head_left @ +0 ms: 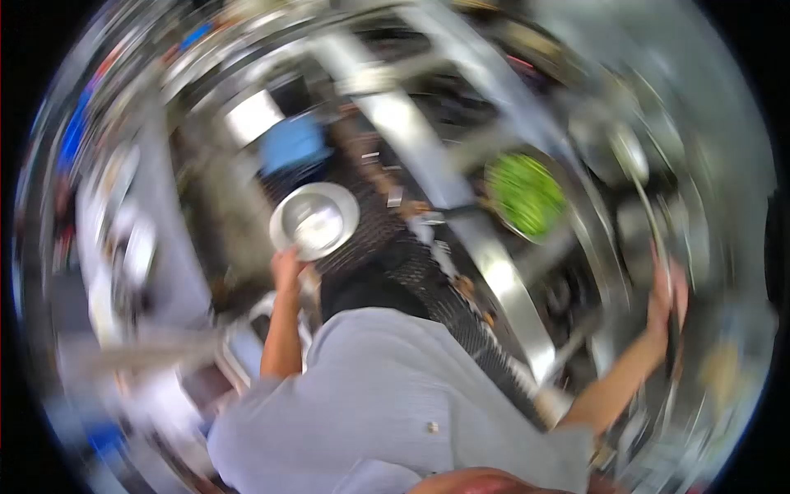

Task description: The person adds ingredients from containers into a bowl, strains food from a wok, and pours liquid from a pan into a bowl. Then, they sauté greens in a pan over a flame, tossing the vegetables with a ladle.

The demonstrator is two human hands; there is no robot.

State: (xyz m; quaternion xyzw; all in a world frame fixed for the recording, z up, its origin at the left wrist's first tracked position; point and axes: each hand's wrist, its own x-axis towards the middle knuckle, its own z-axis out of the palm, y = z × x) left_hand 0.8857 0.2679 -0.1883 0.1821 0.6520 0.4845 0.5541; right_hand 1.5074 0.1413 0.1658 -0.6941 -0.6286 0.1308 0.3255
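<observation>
My left hand point(288, 268) grips the rim of a round metal bowl point(292, 210) and holds it out over the dark floor mat. Something pale shows in the bowl's bottom, perhaps only a reflection. On the other side, my right hand point(668, 295) is wrapped round the long handle of a ladle point(630, 154). The ladle's round head points up and away from me, above the back of the stove. Between my hands, nearer the right, a wok point(491, 198) of bright green vegetables point(527, 194) sits on the stove. The frame is blurred by motion.
A metal stove front point(506, 292) runs diagonally beside me. Ahead on the floor side is a blue object point(294, 144), with a white box-like thing point(253, 118) behind it. A pale worktop point(169, 272) with blurred dishes stretches along the left.
</observation>
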